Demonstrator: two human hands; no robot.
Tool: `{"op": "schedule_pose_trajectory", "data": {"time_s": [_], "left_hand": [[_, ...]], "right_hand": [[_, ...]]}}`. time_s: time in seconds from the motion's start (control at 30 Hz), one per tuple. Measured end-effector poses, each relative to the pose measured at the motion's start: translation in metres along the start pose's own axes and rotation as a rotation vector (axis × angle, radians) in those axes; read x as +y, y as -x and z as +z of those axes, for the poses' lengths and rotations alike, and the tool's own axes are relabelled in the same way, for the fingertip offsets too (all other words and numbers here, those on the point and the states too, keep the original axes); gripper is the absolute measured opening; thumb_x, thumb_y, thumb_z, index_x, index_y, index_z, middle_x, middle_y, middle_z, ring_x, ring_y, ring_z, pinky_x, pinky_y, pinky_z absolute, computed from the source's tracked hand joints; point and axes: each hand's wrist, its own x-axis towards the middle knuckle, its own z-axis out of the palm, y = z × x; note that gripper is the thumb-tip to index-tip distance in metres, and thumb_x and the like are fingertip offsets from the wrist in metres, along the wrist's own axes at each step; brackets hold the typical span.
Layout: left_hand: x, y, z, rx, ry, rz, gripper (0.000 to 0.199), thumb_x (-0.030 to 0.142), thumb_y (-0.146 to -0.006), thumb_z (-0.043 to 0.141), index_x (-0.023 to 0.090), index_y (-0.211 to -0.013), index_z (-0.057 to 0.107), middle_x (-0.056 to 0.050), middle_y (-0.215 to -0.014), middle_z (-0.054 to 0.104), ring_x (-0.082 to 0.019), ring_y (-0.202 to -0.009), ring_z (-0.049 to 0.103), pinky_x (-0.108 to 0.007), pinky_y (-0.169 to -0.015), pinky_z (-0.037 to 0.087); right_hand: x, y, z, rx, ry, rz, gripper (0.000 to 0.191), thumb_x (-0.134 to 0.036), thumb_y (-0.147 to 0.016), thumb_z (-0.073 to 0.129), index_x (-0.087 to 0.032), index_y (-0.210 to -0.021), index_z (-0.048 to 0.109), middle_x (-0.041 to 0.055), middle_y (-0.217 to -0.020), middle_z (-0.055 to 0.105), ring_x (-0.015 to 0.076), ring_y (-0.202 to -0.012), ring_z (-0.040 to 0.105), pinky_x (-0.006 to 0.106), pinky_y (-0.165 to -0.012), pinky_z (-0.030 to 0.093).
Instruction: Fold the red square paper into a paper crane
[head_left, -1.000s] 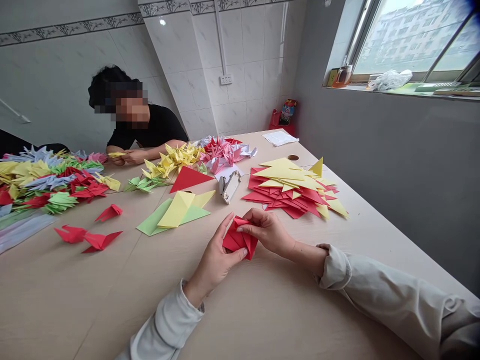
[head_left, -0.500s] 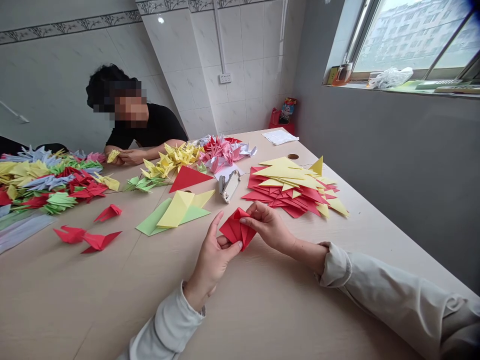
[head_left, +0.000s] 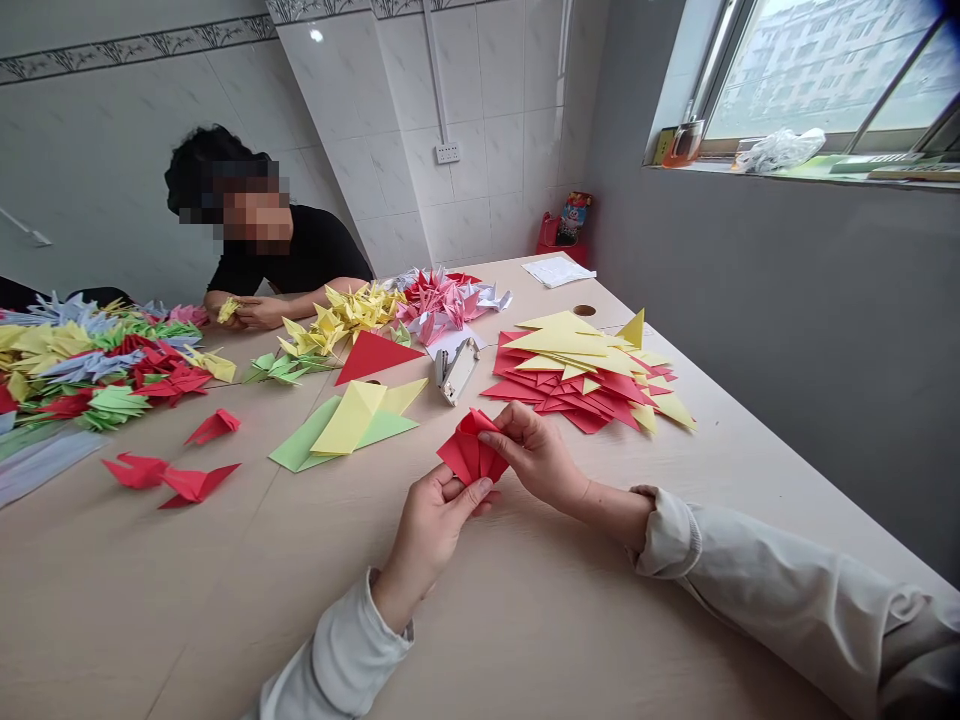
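The left-hand grip (head_left: 426,528) is grasping the red folded paper (head_left: 466,447) at its lower edge, the thumb pressing on the near face. The right-hand grip (head_left: 544,460) is pinching the same paper at its right side, between thumb and bent fingers. The paper is being held over the bench (head_left: 525,610), just in front of an opened stapler (head_left: 457,374).

A pile of red and yellow triangular sheets (head_left: 586,388) is lying beyond the right-hand grip. Left of the stapler, a red triangular sheet (head_left: 375,357) is lying flat; nearer, a yellow folded sheet (head_left: 347,420) is overlapping a green sheet (head_left: 301,445). Red folded shapes (head_left: 196,486) are resting farther left, near a heap of multicolored origami (head_left: 97,362).

Yellow origami (head_left: 341,325) and pink origami (head_left: 442,308) are standing beyond the sheets. Across the bench, a co-worker in a black top (head_left: 319,243) is holding a small yellow paper piece (head_left: 229,311).
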Motion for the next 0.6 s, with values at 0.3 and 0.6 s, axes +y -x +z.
{"op": "schedule_pose_trajectory", "data": {"time_s": [0.3,0.6], "left_hand": [[-0.0043,-0.0008,-0.0003,-0.011,0.054,-0.026,0.038,0.035,-0.074,0.076,0.016,-0.106,0.069,-0.008,-0.101,0.075,-0.022,-0.085,0.071,-0.033,-0.078,0.054],[0.0031,0.0035,-0.0036,-0.13,0.162,-0.055,0.03,0.036,-0.085,0.064,0.017,-0.107,0.069,-0.01,-0.109,0.072,-0.025,-0.099,0.068,-0.038,-0.09,0.051]], "right_hand": [[0.0,0.0029,0.0032,0.042,-0.101,0.031,0.026,-0.04,-0.086,0.059,-0.02,-0.074,0.046,-0.0009,-0.07,0.05,0.0125,-0.063,0.045,0.025,-0.057,0.042],[0.0032,0.0002,0.0039,0.061,-0.178,0.051,0.029,-0.041,-0.085,0.061,-0.021,-0.075,0.044,-0.0014,-0.07,0.047,0.0105,-0.059,0.041,0.023,-0.051,0.04]]}}
